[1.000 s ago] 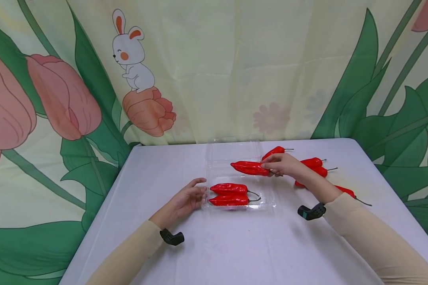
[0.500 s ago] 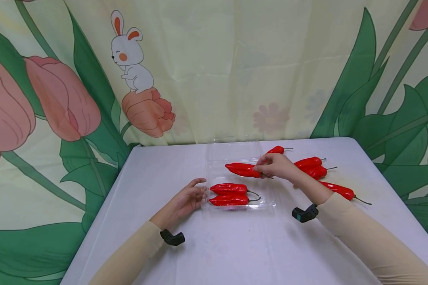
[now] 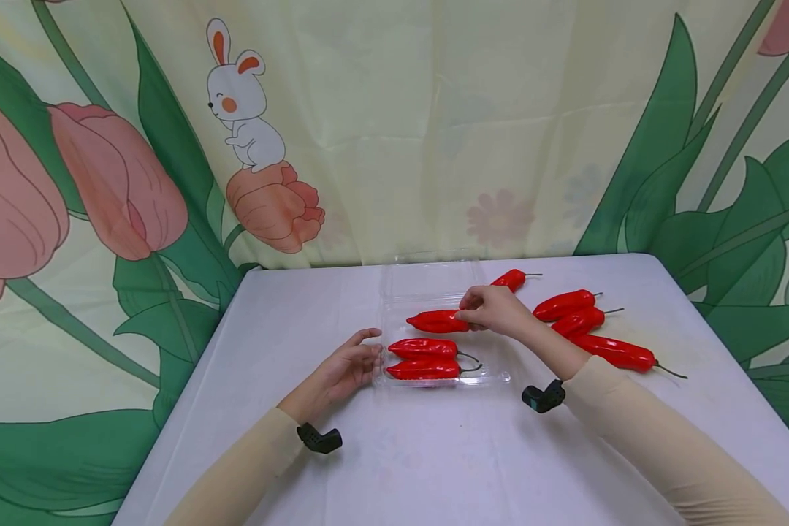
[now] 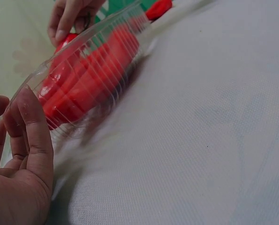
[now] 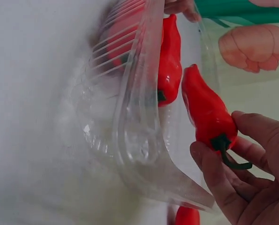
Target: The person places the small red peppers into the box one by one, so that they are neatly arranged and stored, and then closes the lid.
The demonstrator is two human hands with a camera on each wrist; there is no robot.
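Note:
My right hand [image 3: 496, 313] pinches a red chili pepper [image 3: 434, 321] at its stem end, seen closely in the right wrist view as a glossy red chili pepper [image 5: 207, 110] with a curved green stem. It is over the back part of a clear plastic clamshell box [image 3: 493, 369], tip pointing left. Two more red chili peppers [image 3: 424, 369] lie side by side inside the box, stems to the right. My left hand [image 3: 342, 369] stands at the box's left end, with relaxed fingers [image 4: 36, 129] against the ribbed wall.
The box's lid [image 3: 430, 277] lies open toward the back. Right of the box lie several loose red chili peppers [image 3: 614, 352] on the white-covered table [image 3: 421, 453], one chili pepper [image 3: 511, 278] near the back edge. A printed curtain [image 3: 381, 146] hangs behind.
My right hand has carried its chili pepper leftward and slightly nearer, over the box beside the two inside. My left hand has stayed at the box's left end.

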